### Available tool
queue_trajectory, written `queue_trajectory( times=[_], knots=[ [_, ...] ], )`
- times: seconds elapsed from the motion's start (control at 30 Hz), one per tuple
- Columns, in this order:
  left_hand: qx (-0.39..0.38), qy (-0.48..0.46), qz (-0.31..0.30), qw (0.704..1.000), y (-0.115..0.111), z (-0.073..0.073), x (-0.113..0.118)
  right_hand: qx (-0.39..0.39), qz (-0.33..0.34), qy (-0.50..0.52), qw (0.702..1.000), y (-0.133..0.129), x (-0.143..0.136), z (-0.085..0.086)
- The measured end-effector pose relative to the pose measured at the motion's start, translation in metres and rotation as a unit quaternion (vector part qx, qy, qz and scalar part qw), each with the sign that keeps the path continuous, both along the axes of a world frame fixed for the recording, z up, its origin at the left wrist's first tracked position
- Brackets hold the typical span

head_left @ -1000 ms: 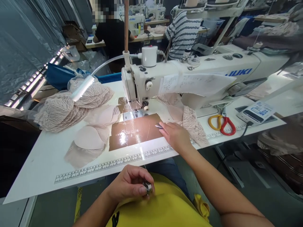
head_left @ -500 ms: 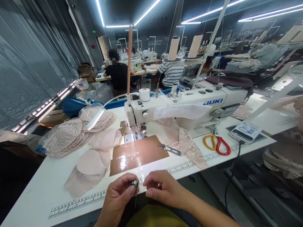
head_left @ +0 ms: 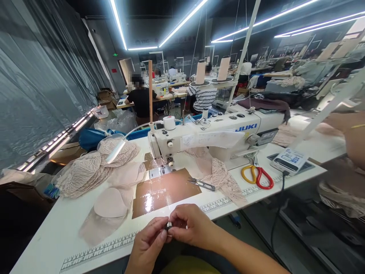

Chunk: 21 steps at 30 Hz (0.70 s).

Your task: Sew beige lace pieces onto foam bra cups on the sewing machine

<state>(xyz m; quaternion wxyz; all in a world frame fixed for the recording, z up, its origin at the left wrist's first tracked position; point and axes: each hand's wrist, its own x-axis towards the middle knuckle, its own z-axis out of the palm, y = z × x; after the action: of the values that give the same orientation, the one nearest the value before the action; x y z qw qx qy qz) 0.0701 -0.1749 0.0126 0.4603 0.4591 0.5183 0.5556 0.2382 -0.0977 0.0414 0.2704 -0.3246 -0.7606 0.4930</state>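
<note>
A small metal part, like a bobbin case, sits between the fingertips of both hands at the table's front edge. My left hand pinches it from the left. From the right, the closed fingers of my right hand meet at the same part. Beyond the hands lies a shiny brown sheet in front of the sewing machine. Thread snips rest on the sheet's right edge. A beige cup piece lies on thin fabric to the left.
Stacked lace pieces are at the left, under a lamp. Red and yellow-handled scissors and a white box-shaped device are at the right. Other people sit at machines behind; a person's arm shows at far right.
My right hand has moved left, closing the gap, and its fingertips now meet at the metal part. The view has tilted and shifted slightly.
</note>
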Motion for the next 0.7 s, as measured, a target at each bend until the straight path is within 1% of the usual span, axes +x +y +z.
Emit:
queue_trajectory(
  times=[0.07, 0.1, 0.17, 0.2, 0.23, 0.27, 0.3, 0.33, 0.4, 0.47, 0.53, 0.6, 0.7],
  knots=[
    [0.04, 0.126, 0.015, 0.991, 0.001, 0.006, -0.014, 0.049, -0.027, -0.02, 0.998, 0.003, 0.005, 0.004],
    [0.071, 0.196, 0.035, 0.977, 0.002, 0.009, -0.022, 0.075, -0.044, -0.033, 0.996, 0.005, 0.008, 0.007],
    [0.149, 0.309, 0.079, 0.936, 0.002, 0.016, -0.034, 0.11, -0.063, -0.061, 0.99, 0.006, 0.012, 0.013],
    [0.188, 0.339, 0.092, 0.917, 0.002, 0.019, -0.036, 0.116, -0.059, -0.072, 0.989, 0.005, 0.012, 0.017],
    [0.219, 0.35, 0.093, 0.906, 0.001, 0.022, -0.035, 0.114, -0.048, -0.078, 0.989, 0.003, 0.012, 0.02],
    [0.237, 0.341, 0.081, 0.906, 0.0, 0.023, -0.031, 0.108, -0.03, -0.078, 0.991, 0.001, 0.011, 0.022],
    [0.24, 0.319, 0.056, 0.915, -0.001, 0.024, -0.024, 0.102, -0.01, -0.074, 0.992, -0.002, 0.009, 0.023],
    [0.226, 0.283, 0.027, 0.932, -0.002, 0.024, -0.016, 0.099, 0.008, -0.066, 0.993, -0.004, 0.007, 0.024],
    [0.161, 0.184, -0.024, 0.97, -0.003, 0.022, 0.0, 0.104, 0.025, -0.052, 0.993, -0.009, 0.003, 0.023],
    [0.076, 0.073, -0.051, 0.993, -0.003, 0.018, 0.009, 0.117, 0.004, -0.045, 0.992, -0.011, 0.002, 0.02],
    [-0.01, -0.022, -0.071, 0.997, 0.0, 0.013, 0.01, 0.127, -0.039, -0.043, 0.99, -0.012, 0.002, 0.016],
    [-0.075, -0.093, -0.084, 0.989, 0.002, 0.008, 0.005, 0.134, -0.065, -0.037, 0.988, -0.012, 0.003, 0.013],
    [-0.126, -0.175, -0.079, 0.973, 0.002, 0.003, 0.0, 0.139, -0.069, -0.037, 0.987, -0.015, 0.003, 0.01]
  ],
)
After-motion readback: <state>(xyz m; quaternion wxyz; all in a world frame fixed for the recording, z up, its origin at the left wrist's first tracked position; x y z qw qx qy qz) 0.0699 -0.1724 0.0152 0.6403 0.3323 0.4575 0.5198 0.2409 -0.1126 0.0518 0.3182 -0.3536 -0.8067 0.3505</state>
